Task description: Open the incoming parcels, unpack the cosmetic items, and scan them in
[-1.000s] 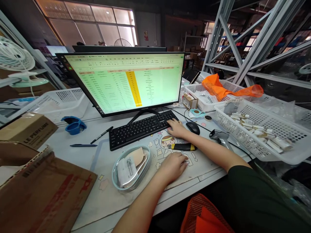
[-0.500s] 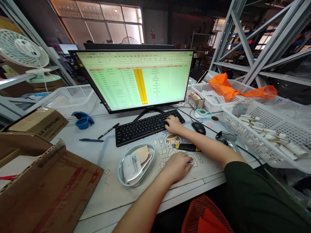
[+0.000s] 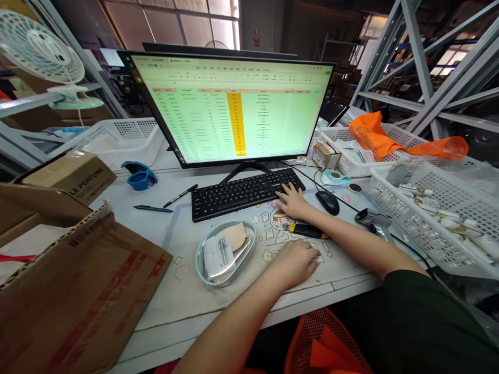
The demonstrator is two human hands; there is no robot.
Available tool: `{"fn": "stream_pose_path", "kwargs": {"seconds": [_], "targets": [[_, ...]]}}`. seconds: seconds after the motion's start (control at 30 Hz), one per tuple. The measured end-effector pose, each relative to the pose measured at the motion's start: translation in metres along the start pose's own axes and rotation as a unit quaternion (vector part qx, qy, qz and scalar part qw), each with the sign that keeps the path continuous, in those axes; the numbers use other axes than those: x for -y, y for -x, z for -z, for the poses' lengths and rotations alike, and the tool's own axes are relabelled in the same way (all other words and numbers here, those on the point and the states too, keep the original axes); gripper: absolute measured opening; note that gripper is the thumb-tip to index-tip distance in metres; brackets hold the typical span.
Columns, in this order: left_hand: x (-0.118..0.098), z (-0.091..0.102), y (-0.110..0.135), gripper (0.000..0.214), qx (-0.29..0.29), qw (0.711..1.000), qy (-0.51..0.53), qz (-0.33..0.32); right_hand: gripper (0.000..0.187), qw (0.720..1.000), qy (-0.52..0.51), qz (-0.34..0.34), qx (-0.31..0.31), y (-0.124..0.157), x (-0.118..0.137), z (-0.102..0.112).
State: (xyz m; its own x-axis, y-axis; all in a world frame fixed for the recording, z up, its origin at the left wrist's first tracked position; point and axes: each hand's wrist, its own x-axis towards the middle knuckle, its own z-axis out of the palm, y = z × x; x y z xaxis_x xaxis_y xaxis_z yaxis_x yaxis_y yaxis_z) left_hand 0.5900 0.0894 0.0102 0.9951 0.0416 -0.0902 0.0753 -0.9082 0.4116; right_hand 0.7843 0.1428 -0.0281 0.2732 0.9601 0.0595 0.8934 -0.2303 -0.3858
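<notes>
My right hand (image 3: 293, 200) rests with spread fingers on the right end of a black keyboard (image 3: 245, 192), in front of a monitor (image 3: 234, 106) showing a green spreadsheet with a yellow column. My left hand (image 3: 295, 263) lies palm down on the printed desk mat (image 3: 187, 231), fingers loosely curled, holding nothing. Just beyond it lies a black and yellow utility knife (image 3: 306, 229). A clear plastic pouch (image 3: 225, 251) with a label and a tan tag sits left of my left hand. A black mouse (image 3: 328, 201) is right of the keyboard.
Cardboard boxes (image 3: 74, 291) crowd the left front. White baskets (image 3: 432, 218) with small tubes and orange mesh bags (image 3: 390, 137) stand on the right. A barcode scanner (image 3: 374, 219), two pens (image 3: 180, 196), a blue tape dispenser (image 3: 139, 176) and a fan (image 3: 42, 52) are also here.
The view has shifted so everything sits further right and lower. My right hand slid slightly along the keyboard's right end. My left hand stays on the mat.
</notes>
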Motion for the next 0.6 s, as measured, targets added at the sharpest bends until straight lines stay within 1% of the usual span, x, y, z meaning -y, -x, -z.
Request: {"fn": "stream_pose_path", "kwargs": {"seconds": [0.03, 0.1, 0.17, 0.23, 0.4, 0.5, 0.6], "targets": [[0.0, -0.001, 0.0, 0.028, -0.001, 1.0, 0.001, -0.003, 0.064, 1.0, 0.008, 0.001, -0.002, 0.005, -0.001, -0.003], [0.001, -0.001, -0.001, 0.028, -0.001, 1.0, 0.008, -0.004, 0.066, 0.999, 0.02, 0.018, -0.028, 0.009, -0.001, -0.009], [0.003, 0.0, -0.001, 0.029, -0.003, 1.0, 0.015, 0.0, 0.066, 0.998, 0.022, 0.041, -0.049, 0.007, -0.001, -0.014], [0.003, 0.002, -0.001, 0.028, -0.003, 1.0, 0.016, 0.005, 0.067, 0.997, 0.014, 0.053, -0.057, 0.004, -0.001, -0.017], [0.004, 0.006, -0.002, 0.028, 0.01, 1.0, 0.017, 0.008, 0.062, 0.996, 0.001, 0.048, -0.075, 0.002, -0.005, -0.019], [0.006, 0.006, -0.004, 0.03, 0.002, 1.0, 0.025, -0.003, 0.06, 0.994, -0.003, 0.054, -0.09, 0.002, -0.008, -0.023], [0.01, 0.007, -0.005, 0.031, -0.012, 0.999, 0.033, -0.01, 0.058, 0.995, -0.018, 0.054, -0.082, 0.0, -0.009, -0.028]]}}
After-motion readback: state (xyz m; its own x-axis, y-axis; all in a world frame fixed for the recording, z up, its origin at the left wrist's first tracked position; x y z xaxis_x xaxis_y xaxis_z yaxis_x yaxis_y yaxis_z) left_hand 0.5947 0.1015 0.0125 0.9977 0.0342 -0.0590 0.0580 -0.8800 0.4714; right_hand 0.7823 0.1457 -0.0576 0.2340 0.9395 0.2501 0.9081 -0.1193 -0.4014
